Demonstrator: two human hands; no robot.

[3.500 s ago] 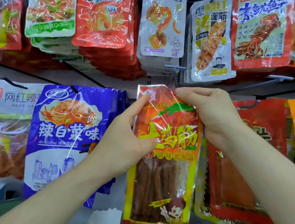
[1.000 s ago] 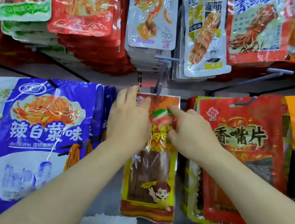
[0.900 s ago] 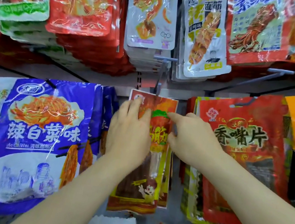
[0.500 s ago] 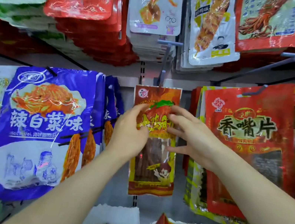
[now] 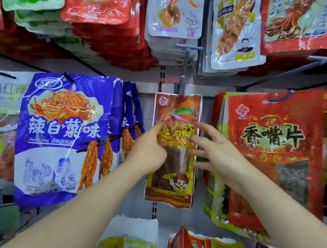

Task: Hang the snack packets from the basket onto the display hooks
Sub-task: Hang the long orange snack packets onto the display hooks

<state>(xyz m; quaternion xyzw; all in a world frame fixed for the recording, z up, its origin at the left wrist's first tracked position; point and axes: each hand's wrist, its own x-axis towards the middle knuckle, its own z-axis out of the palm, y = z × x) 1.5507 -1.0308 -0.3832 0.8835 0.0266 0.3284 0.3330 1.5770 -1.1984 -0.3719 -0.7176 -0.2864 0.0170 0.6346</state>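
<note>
Spreading wide and straight, the fingers (image 5: 205,128) of the right hand (image 5: 220,155) lie over the right edge of the packet (image 5: 169,185) and curl round nothing. The left hand (image 5: 147,151) sits against the packet's left edge, forefinger pointing up along it and the other fingers curled; blur hides whether it pinches the film. The packet, red and yellow with a clear window, hangs upright from the hook (image 5: 186,62) on the grey back panel. A blue stack (image 5: 60,128) hangs just to its left and a red stack (image 5: 272,153) just to its right. Below, more packets stand in a white carton (image 5: 134,225).
</note>
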